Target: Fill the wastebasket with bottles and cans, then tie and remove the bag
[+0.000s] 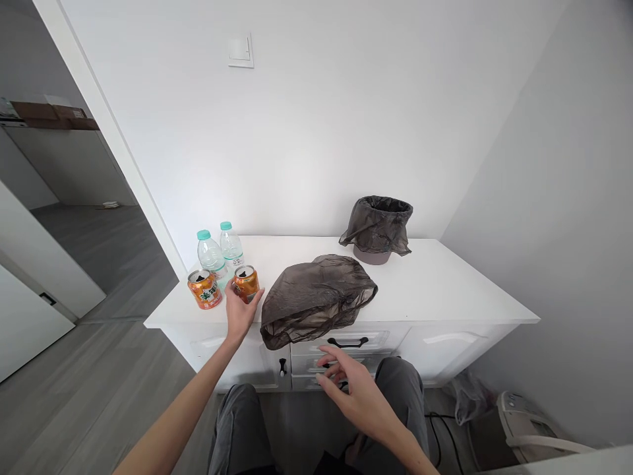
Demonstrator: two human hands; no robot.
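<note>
My left hand [241,310] reaches to the white cabinet top [435,284] and wraps round an orange drink can [246,282]. A second orange can [204,288] stands just left of it. Two clear water bottles with teal caps [211,254] [231,245] stand behind the cans. A loose dark grey plastic bag [316,298] lies on the cabinet to the right of my left hand, hanging over the front edge. My right hand [352,386] hovers open below the bag, fingers spread, in front of the drawers.
A small bin lined with a dark bag [380,227] stands at the back of the cabinet by the wall. Drawer handles [347,342] face me. A doorway opens to the left. A white appliance [524,422] sits on the floor at right.
</note>
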